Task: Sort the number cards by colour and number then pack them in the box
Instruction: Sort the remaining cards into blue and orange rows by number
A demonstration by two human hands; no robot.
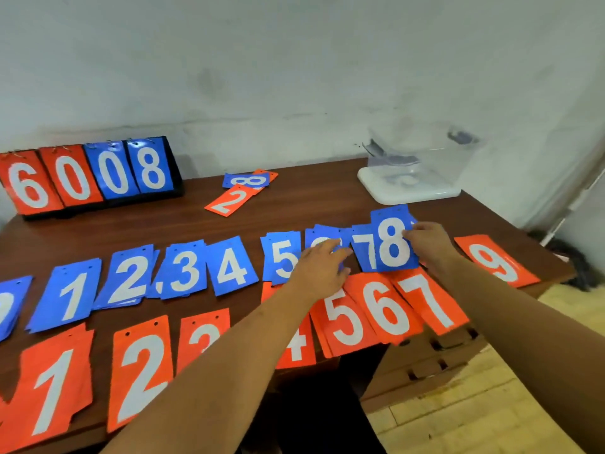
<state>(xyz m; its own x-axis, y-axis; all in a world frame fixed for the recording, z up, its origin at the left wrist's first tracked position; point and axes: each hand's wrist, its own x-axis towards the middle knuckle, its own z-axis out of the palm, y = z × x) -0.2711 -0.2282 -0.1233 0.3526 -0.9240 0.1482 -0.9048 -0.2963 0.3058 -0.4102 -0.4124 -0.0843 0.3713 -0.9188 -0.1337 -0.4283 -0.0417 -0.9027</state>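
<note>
Blue number cards lie in a row across the brown table [170, 221], from 1 [65, 296] up to 7 [364, 250]. Orange cards form a nearer row, from 1 [52, 385] to 7 [429, 303], with an orange 9 [496, 262] at the right. My right hand [429, 239] pinches the right edge of a blue 8 card [393, 240] that overlaps the blue 7. My left hand [322, 268] rests with straight fingers on the blue 6 pile [322, 234], hiding most of it. The clear plastic box [422, 165] stands at the back right.
A flip scoreboard [91, 178] showing 6 0 0 8 stands at the back left. A small loose pile with a blue 8 [247, 181] and an orange 2 [230, 199] lies mid-table at the back. The table's right edge drops to a pale floor [465, 414].
</note>
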